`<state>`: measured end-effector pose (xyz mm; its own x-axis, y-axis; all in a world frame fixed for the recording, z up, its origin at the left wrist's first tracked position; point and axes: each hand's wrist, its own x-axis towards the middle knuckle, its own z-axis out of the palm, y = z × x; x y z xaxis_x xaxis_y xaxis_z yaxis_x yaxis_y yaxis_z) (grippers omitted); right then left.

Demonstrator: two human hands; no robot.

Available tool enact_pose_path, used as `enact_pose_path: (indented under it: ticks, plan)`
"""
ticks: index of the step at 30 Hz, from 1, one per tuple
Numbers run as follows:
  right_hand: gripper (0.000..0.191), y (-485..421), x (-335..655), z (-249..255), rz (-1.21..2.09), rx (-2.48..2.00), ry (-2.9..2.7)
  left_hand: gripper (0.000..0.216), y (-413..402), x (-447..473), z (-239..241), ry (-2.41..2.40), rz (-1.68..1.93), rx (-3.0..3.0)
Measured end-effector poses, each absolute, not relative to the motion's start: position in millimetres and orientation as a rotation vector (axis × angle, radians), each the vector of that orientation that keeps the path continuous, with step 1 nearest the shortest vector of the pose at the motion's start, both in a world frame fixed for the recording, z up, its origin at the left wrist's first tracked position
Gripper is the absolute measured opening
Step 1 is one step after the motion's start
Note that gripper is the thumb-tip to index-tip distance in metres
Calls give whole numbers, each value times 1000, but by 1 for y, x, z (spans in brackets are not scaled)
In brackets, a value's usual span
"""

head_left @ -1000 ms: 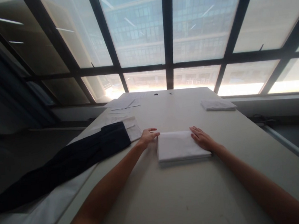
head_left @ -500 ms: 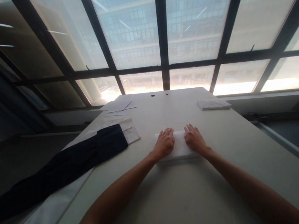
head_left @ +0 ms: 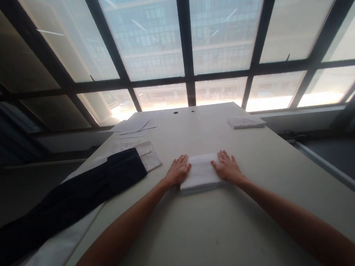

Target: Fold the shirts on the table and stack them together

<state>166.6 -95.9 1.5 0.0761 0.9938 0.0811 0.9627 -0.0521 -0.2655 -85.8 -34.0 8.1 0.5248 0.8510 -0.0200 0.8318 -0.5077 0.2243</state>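
Observation:
A folded white cloth point(head_left: 201, 171) lies flat in the middle of the pale table point(head_left: 204, 237). My left hand point(head_left: 178, 170) rests palm down on the cloth's left edge, fingers stretched out. My right hand point(head_left: 226, 167) lies flat on its right edge, fingers also spread. Neither hand grips anything.
A dark garment point(head_left: 63, 201) lies along the table's left side over a white cloth point(head_left: 150, 157). Loose papers point(head_left: 134, 126) sit at the far left, a second folded white cloth point(head_left: 246, 122) at the far right. Large windows stand behind the table.
My hands came together over the middle of the folded cloth, then slid apart again towards its left and right edges. The cloth looks narrower than a second ago.

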Motion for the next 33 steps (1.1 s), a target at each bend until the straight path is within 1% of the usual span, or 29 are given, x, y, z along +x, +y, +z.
enact_pose_path:
  ticks: [3, 5, 8, 11, 13, 16, 17, 21, 23, 27, 33]
  plan:
    - [73, -89, 183, -5, 245, -2214, -1838, 58, -29, -96, 1, 1490, 231, 2520]
    - [70, -85, 198, -10, 268, -2215, -1754, 55, -27, -103, -2, 1536, 370, 2464]
    - [59, -81, 223, -17, 266, -2050, -1595, 49, -30, -112, -1, 1586, 733, 2317]
    - [53, -83, 241, -21, 268, -1861, -1351, 43, -52, -120, 6, 1459, 1014, 2307]
    - [49, -90, 245, -21, 285, -1785, -1292, 43, -75, -124, 9, 1318, 995, 2422]
    - [45, -106, 239, -19, 348, -1731, -1381, 58, -103, -130, 11, 1168, 814, 2569]
    - [44, -111, 235, -18, 363, -1727, -1412, 59, -108, -131, 11, 1136, 772, 2578]
    - [35, -124, 223, -14, 357, -1727, -1489, 41, -104, -136, 11, 1065, 758, 2463]
    - [33, -127, 220, -12, 341, -1722, -1524, 37, -98, -137, 10, 1043, 802, 2374]
    - [31, -128, 218, -11, 294, -1773, -1574, 34, -91, -137, 10, 1032, 898, 2212]
    - [30, -130, 216, -8, 228, -1840, -1657, 36, -89, -137, 9, 1093, 947, 2006]
